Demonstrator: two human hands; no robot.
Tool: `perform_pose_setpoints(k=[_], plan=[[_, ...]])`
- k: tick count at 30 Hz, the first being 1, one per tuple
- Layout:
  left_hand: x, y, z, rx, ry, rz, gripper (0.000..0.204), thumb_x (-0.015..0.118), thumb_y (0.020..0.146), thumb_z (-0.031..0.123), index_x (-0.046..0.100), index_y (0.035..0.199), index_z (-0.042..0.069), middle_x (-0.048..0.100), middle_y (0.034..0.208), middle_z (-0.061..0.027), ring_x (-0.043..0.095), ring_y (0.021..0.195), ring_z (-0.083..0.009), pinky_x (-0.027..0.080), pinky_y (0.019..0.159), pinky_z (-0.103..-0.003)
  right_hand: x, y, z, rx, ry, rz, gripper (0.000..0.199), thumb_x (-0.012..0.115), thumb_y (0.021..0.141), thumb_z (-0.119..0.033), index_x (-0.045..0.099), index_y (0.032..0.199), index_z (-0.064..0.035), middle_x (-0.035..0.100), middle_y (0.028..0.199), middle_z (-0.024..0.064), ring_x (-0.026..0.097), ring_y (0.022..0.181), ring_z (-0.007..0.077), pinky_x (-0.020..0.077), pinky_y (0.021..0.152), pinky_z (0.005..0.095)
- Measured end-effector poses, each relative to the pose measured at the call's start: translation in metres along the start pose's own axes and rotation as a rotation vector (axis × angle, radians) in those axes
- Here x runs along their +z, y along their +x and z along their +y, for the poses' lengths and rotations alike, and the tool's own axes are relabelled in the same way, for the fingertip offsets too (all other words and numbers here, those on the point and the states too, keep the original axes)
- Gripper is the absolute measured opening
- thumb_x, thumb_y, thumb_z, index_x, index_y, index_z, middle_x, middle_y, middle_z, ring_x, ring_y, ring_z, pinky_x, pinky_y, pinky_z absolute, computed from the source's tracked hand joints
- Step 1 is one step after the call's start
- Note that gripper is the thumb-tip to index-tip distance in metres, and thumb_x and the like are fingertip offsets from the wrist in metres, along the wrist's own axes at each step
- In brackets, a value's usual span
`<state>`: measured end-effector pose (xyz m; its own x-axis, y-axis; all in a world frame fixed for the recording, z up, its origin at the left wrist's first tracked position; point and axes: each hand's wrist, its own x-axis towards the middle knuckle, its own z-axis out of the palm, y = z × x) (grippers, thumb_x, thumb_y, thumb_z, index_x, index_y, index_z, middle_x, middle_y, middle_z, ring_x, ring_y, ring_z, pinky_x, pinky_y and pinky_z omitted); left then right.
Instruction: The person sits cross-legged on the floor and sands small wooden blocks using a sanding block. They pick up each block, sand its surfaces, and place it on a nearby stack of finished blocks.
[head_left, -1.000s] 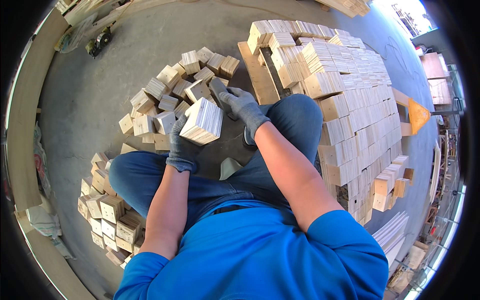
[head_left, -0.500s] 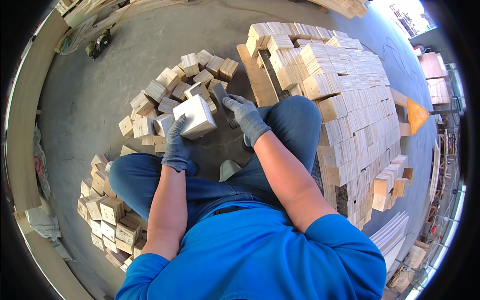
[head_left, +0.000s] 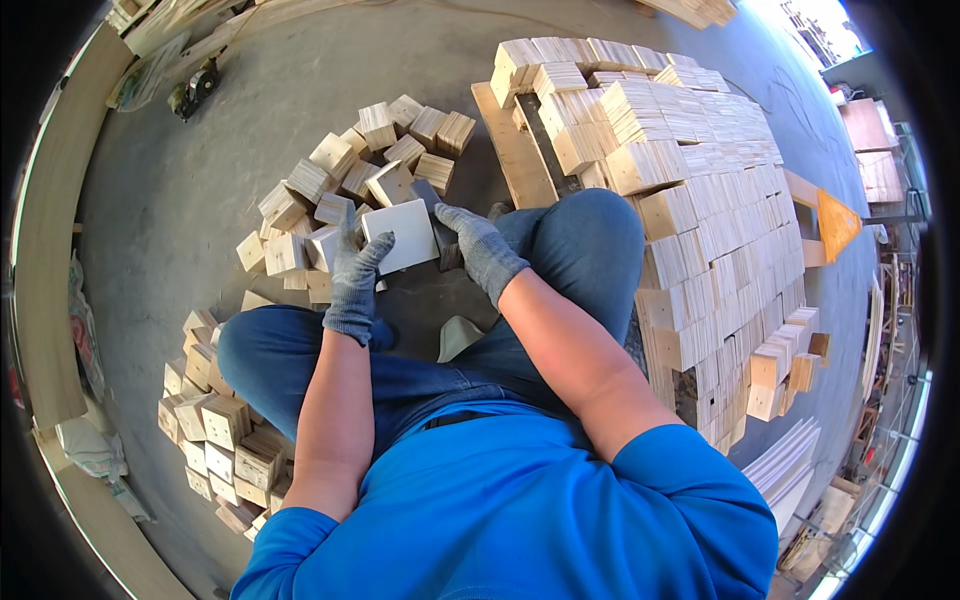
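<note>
Both my hands wear grey knit gloves. My left hand (head_left: 355,275) grips a pale wooden block (head_left: 403,237) at its left side, thumb against its face and fingers along the far edge. The block's smooth, light face is turned up toward me, above the floor between my knees. My right hand (head_left: 478,248) is closed around a flat, dark grey bar (head_left: 427,194), which lies against the block's right edge. The bar's exact kind cannot be made out, and its middle is partly hidden by my fingers.
Loose wooden blocks (head_left: 332,155) lie heaped just beyond my hands. Another pile (head_left: 225,420) sits by my left knee. At right, a big layered stack of blocks (head_left: 700,200) stands on a wooden pallet (head_left: 515,150). A dark tool (head_left: 195,90) rests on the floor far left.
The block has turned so its broad face shows more squarely. My left fingers have shifted along its edge, and the dark bar has moved slightly down and left, against the block's right side.
</note>
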<state>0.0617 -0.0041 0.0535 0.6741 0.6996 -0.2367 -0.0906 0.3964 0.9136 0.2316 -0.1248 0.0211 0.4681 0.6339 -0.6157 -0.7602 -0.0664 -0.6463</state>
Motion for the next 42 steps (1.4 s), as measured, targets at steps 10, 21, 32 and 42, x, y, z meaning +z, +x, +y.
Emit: perform_pose_setpoints(k=[10,21,32,42], plan=[[-0.032,0.002,0.004,-0.166,-0.346,-0.062,0.066,0.08,0.093,0.032,0.054,0.15,0.009,0.067,0.135,-0.0117,0.065,0.126,-0.0305,0.059,0.101,-0.05,-0.003,0.02,0.002,0.132,0.275,-0.092,0.036,0.072,0.103,-0.027,0.071,0.129,-0.0028,0.076,0.114,0.0121,0.074,0.09,0.0213,0.0609,0.077,0.0339],[0.012,-0.011,0.013,0.145,-0.246,-0.108,0.066,0.084,0.091,0.028,0.056,0.145,0.0,0.066,0.137,-0.0116,0.064,0.126,-0.0259,0.051,0.113,-0.043,0.03,-0.029,-0.02,-0.219,0.079,0.011,0.045,0.07,0.105,-0.025,0.063,0.145,-0.0043,0.073,0.124,0.0077,0.07,0.11,0.0156,0.0569,0.094,0.0286],[0.011,-0.009,0.02,0.107,-0.246,0.059,0.061,0.077,0.093,0.013,0.053,0.148,-0.001,0.067,0.134,-0.0139,0.067,0.123,-0.0262,0.053,0.111,-0.041,0.043,-0.035,-0.001,-0.436,-0.066,-0.071,0.054,0.075,0.103,-0.017,0.057,0.151,-0.0008,0.069,0.128,0.0051,0.065,0.108,0.0117,0.0536,0.098,0.0265],[-0.005,-0.002,0.013,0.02,-0.483,0.13,0.063,0.068,0.101,0.026,0.045,0.154,0.0,0.059,0.148,-0.0188,0.06,0.136,-0.0332,0.05,0.116,-0.048,0.046,-0.035,0.004,-0.503,-0.136,-0.159,0.055,0.077,0.101,-0.017,0.056,0.15,-0.0011,0.07,0.129,0.0062,0.066,0.109,0.0122,0.0545,0.097,0.0269]])
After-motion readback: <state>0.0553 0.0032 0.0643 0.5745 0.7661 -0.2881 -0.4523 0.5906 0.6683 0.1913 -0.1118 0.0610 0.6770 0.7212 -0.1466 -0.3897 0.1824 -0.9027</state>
